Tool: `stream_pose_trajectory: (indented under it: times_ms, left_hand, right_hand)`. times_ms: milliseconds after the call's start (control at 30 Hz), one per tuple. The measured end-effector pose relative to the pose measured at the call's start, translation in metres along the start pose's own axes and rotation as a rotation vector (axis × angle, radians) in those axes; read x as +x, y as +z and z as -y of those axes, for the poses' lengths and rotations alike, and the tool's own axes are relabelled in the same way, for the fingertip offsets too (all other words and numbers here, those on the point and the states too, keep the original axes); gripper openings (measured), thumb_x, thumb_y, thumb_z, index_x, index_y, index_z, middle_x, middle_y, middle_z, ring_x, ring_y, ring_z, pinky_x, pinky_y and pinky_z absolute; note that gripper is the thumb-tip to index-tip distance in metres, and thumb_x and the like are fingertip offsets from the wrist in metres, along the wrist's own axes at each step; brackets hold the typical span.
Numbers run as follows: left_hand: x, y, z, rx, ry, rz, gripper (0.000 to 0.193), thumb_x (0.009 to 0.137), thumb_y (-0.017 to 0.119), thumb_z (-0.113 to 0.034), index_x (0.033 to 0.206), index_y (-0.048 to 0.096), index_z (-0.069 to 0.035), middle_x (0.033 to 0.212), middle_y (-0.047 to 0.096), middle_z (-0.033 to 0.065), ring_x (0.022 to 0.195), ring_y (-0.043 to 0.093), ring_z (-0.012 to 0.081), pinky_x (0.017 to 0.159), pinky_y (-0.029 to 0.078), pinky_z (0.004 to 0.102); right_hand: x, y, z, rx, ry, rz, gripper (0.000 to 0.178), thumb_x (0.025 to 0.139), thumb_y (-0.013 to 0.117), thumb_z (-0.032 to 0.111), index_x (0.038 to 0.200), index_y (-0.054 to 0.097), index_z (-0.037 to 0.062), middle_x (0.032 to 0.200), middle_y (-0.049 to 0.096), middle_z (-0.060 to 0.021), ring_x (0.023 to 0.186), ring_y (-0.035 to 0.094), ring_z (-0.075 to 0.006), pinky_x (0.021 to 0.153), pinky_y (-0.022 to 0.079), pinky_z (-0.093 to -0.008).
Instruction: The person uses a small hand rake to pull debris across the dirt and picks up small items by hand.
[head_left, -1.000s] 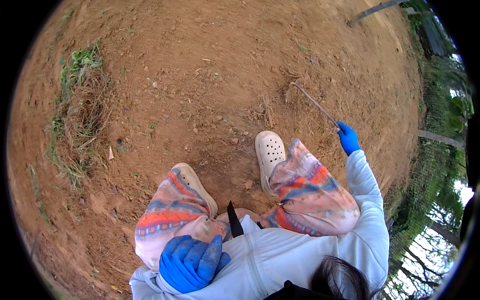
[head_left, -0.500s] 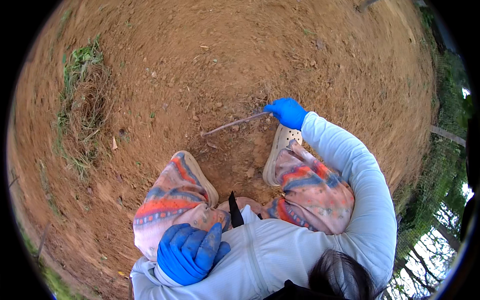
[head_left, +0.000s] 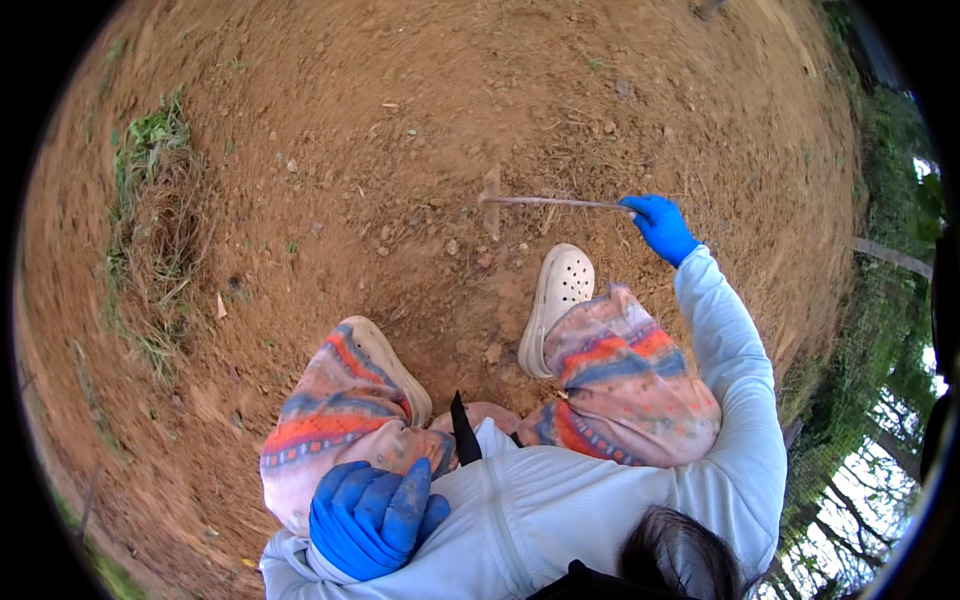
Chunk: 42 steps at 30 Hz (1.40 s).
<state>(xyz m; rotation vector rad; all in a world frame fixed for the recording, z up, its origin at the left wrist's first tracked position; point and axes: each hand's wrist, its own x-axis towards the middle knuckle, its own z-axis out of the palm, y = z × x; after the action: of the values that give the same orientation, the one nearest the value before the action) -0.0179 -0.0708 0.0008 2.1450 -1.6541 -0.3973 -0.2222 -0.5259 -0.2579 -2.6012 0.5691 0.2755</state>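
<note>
My right hand, in a blue glove, is closed round the end of a thin wooden handle. It belongs to what looks like a small hand hoe; its head, at the handle's left end, is smeared by motion over the brown soil, so its exact shape is unclear. The tool lies almost level across the view, beyond my right shoe. At my lap, my left hand, gloved in blue too, rests against my left thigh with its fingers curled in. Nothing shows in it, though its palm is hidden.
Loose brown soil with small clods and dry stalks spreads ahead. Off to the left lies a heap of pulled grass and weeds. My left shoe stands on the ground between. Netting and greenery line the right side.
My right hand has swung out to the right, away from my right shoe, carrying the hoe with it. The tool's head has moved right and farther off. My left hand stays at my lap.
</note>
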Motion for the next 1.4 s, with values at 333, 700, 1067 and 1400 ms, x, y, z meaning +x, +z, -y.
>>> stream_pose_trajectory:
  times_ms: [333,700,1067,1400]
  left_hand:
    - [0.002,0.000,-0.002,-0.059,-0.027,0.091,0.038,0.077,0.067,-0.027,0.106,0.059,-0.004,0.075,0.055,0.0042,0.065,0.053,0.0208,0.061,0.044,0.0358]
    - [-0.003,-0.001,0.005,-0.040,-0.072,0.100,0.040,0.078,0.066,-0.028,0.109,0.057,-0.004,0.081,0.056,0.0056,0.072,0.053,0.0241,0.066,0.044,0.0386]
    - [-0.010,0.000,0.005,-0.022,-0.086,0.055,0.039,0.077,0.067,-0.029,0.108,0.058,-0.005,0.080,0.056,0.0050,0.073,0.053,0.0241,0.067,0.045,0.0389]
    - [-0.008,0.001,0.004,-0.001,-0.092,0.082,0.039,0.077,0.066,-0.028,0.109,0.058,-0.005,0.080,0.056,0.0046,0.073,0.053,0.0236,0.066,0.044,0.0389]
  right_hand:
    - [0.081,0.031,0.036,-0.010,-0.041,0.066,0.027,0.086,0.054,0.017,0.112,0.060,0.0146,0.092,0.062,-0.0164,0.089,0.059,-0.0346,0.077,0.046,-0.0445]
    - [0.025,0.006,-0.027,0.194,0.124,-0.110,0.028,0.088,0.054,0.019,0.114,0.060,0.0115,0.098,0.062,-0.0170,0.092,0.059,-0.0332,0.081,0.047,-0.0398]
    - [0.023,0.015,-0.017,-0.016,0.117,0.092,0.024,0.085,0.057,0.017,0.108,0.063,0.0139,0.097,0.062,-0.0168,0.089,0.059,-0.0347,0.078,0.048,-0.0423]
    - [0.065,0.019,0.070,0.032,-0.134,0.056,0.021,0.087,0.055,0.018,0.106,0.063,0.0117,0.085,0.061,-0.0156,0.081,0.057,-0.0351,0.073,0.046,-0.0435]
